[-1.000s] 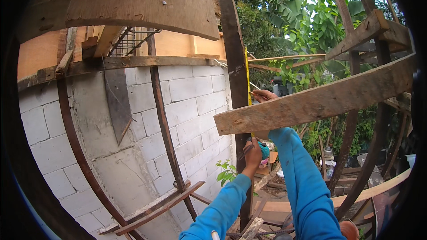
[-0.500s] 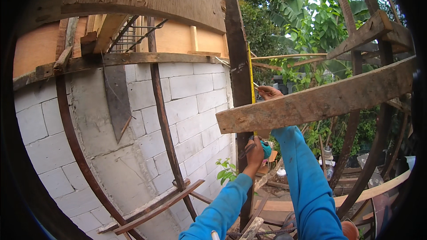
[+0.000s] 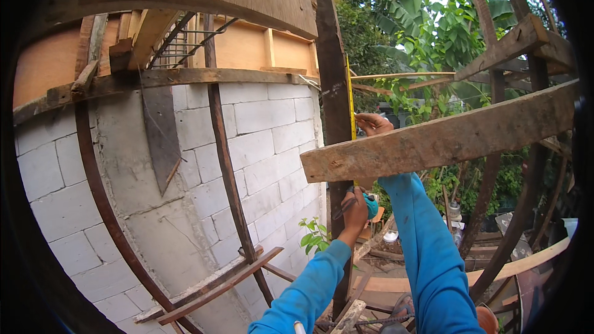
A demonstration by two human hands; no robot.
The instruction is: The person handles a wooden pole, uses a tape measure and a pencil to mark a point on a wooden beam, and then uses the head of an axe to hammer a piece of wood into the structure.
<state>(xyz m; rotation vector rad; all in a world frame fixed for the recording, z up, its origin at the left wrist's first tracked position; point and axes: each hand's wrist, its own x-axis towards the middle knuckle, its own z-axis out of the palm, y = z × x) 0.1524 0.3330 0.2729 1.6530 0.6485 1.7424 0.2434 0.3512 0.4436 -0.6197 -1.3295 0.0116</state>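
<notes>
Pale block wall point(image 3: 266, 133) behind, a tape measure point(image 3: 372, 208) set along a dark upright post point(image 3: 335, 96).
Nearest, the left hand point(image 3: 354, 211) is closed round the tape's teal case, low on the post; above it, past a rough plank point(image 3: 433, 145) slanting across, the right hand point(image 3: 375, 125) has its fingers bent beside the yellow blade point(image 3: 351, 96), which runs up the post's right-hand edge. For a true reading, the blade should probably lie flat and parallel to that edge, case held steady, sighted square-on. The plank covers the right wrist and a stretch of blade. I cannot tell whether the right fingers pinch anything, nor what the dark item point(image 3: 340, 212) by the left hand is; the blade's top end blurs against the foliage point(image 3: 427, 43).
</notes>
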